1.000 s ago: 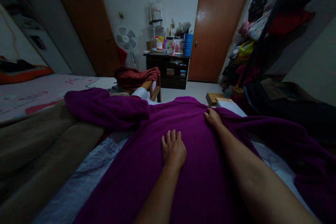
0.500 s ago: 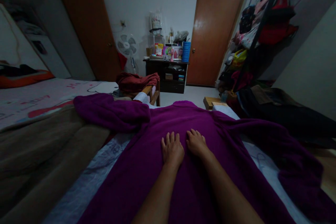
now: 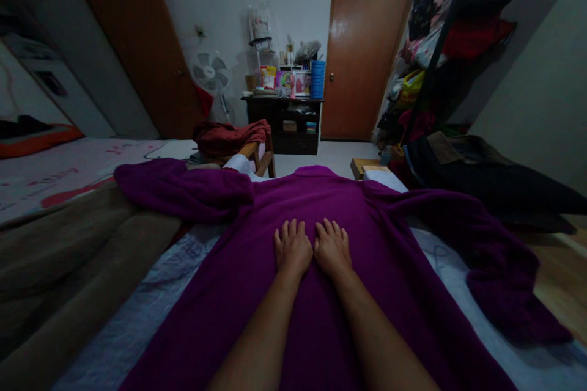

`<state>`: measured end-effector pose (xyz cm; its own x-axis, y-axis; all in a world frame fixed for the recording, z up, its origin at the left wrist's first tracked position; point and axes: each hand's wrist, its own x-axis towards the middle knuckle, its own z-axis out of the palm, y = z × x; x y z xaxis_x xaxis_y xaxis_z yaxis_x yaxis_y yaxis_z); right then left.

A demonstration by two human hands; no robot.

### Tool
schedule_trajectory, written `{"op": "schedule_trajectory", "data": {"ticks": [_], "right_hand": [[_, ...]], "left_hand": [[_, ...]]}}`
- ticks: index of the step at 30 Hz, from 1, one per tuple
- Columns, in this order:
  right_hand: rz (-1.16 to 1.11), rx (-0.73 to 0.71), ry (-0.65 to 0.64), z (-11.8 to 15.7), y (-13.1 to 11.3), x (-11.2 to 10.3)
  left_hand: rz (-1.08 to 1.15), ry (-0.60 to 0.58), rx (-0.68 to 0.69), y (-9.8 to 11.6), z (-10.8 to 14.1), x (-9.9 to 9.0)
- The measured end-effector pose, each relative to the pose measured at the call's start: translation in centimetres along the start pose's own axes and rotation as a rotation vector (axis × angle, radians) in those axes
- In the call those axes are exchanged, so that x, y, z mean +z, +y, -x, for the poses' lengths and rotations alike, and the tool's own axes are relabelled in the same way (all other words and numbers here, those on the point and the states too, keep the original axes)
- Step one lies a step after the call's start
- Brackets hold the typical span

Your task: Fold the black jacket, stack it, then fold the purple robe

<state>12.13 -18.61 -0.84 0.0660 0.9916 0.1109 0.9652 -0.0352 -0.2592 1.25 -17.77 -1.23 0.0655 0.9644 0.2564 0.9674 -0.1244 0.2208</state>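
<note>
A long purple robe lies spread on the bed, its collar at the far end and a sleeve out to each side. My left hand rests flat on the middle of the cloth, fingers spread. Close beside it, my right hand also lies palm down with its fingers apart. Neither hand grips the fabric. The left sleeve overlaps a brown blanket; the right sleeve stretches over the pale bedsheet toward the lower right.
Dark folded clothes are piled at the right. A reddish cloth hangs over a wooden bed rail. Farther back stand a white fan, a black cabinet and a wooden door. Bags hang on the right.
My right hand has moved closer to the left one and its fingers now point more forward. Both hands remain on the robe. The view has shifted slightly.
</note>
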Motion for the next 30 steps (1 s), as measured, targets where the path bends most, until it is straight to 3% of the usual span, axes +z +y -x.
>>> {"op": "schedule_trajectory", "data": {"ticks": [16, 21, 30], "right_hand": [[-0.132, 0.033, 0.081, -0.3, 0.2, -0.4], [-0.169, 0.052, 0.111, -0.4, 0.1, -0.5], [-0.187, 0.062, 0.118, -0.7, 0.2, -0.4]], "left_hand": [[-0.042, -0.046, 0.013, -0.1, -0.6, 0.5], [-0.025, -0.100, 0.036, -1.6, -3.6, 0.9], [-0.056, -0.063, 0.028, -3.7, -9.4, 2.5]]}}
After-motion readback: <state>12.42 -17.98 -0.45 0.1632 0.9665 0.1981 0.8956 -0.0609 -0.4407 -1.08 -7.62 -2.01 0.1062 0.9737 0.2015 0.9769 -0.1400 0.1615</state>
